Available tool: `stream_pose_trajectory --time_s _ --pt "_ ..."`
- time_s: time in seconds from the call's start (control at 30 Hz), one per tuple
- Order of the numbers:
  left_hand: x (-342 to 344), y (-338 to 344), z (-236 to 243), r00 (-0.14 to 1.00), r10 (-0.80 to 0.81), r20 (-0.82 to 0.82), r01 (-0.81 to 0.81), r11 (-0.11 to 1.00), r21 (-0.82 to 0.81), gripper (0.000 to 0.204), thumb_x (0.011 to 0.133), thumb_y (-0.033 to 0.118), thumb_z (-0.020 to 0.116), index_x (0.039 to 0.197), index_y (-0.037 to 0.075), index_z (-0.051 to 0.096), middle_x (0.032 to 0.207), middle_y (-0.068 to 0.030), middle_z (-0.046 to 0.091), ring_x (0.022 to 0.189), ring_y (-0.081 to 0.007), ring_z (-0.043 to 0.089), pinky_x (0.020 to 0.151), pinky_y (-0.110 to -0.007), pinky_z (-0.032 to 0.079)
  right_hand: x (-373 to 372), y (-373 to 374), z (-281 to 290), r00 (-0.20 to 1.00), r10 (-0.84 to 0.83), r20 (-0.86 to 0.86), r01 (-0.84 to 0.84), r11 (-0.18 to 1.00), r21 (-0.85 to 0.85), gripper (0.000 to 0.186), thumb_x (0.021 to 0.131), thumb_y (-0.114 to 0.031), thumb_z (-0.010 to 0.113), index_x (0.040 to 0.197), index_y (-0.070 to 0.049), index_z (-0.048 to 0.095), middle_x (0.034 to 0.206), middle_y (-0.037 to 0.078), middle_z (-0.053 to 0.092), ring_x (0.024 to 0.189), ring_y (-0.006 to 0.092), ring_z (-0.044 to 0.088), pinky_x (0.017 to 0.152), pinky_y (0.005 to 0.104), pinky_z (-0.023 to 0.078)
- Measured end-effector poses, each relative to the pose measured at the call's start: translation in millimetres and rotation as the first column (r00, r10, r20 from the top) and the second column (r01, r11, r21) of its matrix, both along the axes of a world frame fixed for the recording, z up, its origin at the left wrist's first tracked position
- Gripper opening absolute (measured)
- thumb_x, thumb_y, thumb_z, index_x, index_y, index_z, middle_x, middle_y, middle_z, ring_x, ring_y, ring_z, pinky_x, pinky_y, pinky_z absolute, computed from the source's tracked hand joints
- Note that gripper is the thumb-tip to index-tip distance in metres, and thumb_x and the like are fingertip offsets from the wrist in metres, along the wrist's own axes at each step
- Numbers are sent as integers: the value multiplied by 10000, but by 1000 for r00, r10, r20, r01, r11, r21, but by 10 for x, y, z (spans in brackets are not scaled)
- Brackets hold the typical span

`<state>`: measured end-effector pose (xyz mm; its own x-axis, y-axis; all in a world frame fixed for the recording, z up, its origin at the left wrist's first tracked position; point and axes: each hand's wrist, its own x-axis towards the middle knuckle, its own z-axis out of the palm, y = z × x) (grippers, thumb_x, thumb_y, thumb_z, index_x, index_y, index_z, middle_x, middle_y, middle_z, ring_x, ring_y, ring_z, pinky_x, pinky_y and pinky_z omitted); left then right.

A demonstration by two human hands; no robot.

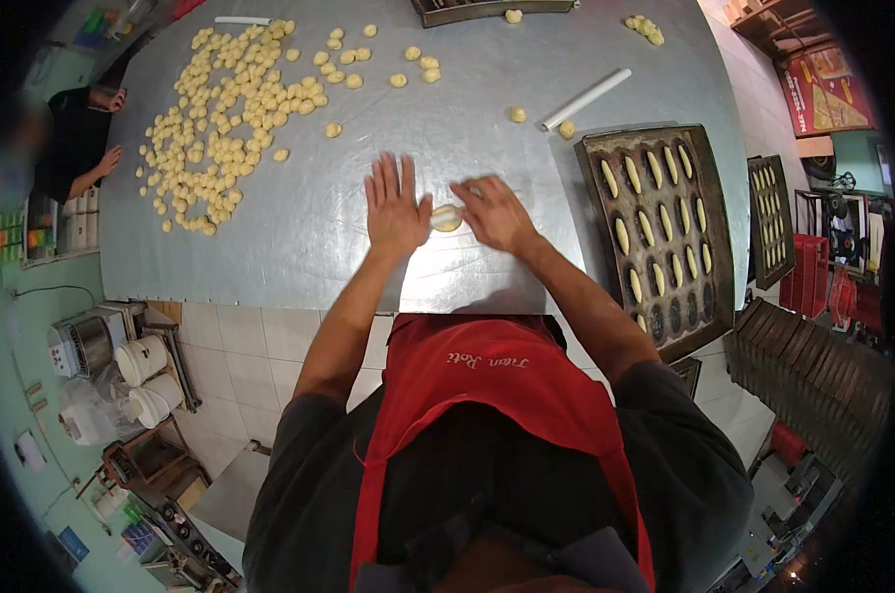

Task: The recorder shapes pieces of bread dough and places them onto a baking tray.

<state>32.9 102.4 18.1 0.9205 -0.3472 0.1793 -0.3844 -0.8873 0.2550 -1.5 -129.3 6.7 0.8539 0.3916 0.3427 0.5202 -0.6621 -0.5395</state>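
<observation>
1. Left hand (396, 210) flat on the steel counter (309, 227), fingers spread apart and pointing to the far edge, palm down, gripping nothing; thumb side just beside a small pale dough piece (446, 217).
2. Right hand (494, 213) cupped low over the counter, fingers together and bent, fingertips touching the dough piece from its right; not clamped around it.
3. Dough piece lying on the counter between both hands, near the near edge, roughly mid-width.
4. Large scatter of small dough balls (225, 109) over the far-left part of the counter, thinning toward the far edge middle.
5. Stray dough ball (517, 115) and another (566, 129) toward the far right, beside a white rolling stick (586, 99) lying slantwise.
6. Small cluster of dough pieces (645, 29) at the far-right corner.
7. Dark moulded baking tray (699, 178) along the right edge, most oval hollows filled with pale shaped dough, nearest hollows bare.
8. Second dark tray (492, 9) at the far edge, only partly in view.
9. Another person's hand (108, 159) resting at the left edge of the counter.
10. Red-and-yellow rectangular sign (825, 91) on the wall past the far-right corner; lettering too small to tell.
11. White tubs (143, 361) on a low stand below the near-left corner.
</observation>
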Motion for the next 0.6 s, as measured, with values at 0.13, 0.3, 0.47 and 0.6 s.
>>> stream_pose_trajectory --time_s 0.13,0.3,0.47,0.6 --pt "-19 30 44 996 8 93 -13 999 49 739 1053 329 566 1700 45 353 1754 -333 245 1635 -502 223 1323 -629 152 -4 129 61 985 -173 -4 173 984 46 539 949 -233 762 1443 -62 632 1265 153 649 1150 361 595 1036 475 480" --pt "-985 139 -23 975 -176 -133 177 984 -10 680 1069 306 567 1674 41 409 1755 -226 340 1625 -415 310 1319 -565 216 -704 -13 -72 914 -93 -395 82 996 -45 503 861 -207 835 1299 -43 652 1263 175 653 1177 402 593 979 508 496" --pt "-771 -202 125 990 -105 -96 79 967 -240 657 1007 200 662 1585 -50 475 1559 -279 511 1458 -445 474 1258 -535 336 -301 181 95 859 -404 -314 337 909 -247 469 874 -92 739 1334 -69 648 1305 155 651 1258 378 561 1048 523 445" --pt "-895 -208 -44 990 -127 -64 110 968 -225 651 988 190 684 1539 -95 486 1493 -291 534 1395 -467 509 1219 -528 399 -487 270 3 991 -117 68 132 947 -293 492 967 -129 567 1450 -59 634 1388 108 648 1253 310 574 1043 463 443"
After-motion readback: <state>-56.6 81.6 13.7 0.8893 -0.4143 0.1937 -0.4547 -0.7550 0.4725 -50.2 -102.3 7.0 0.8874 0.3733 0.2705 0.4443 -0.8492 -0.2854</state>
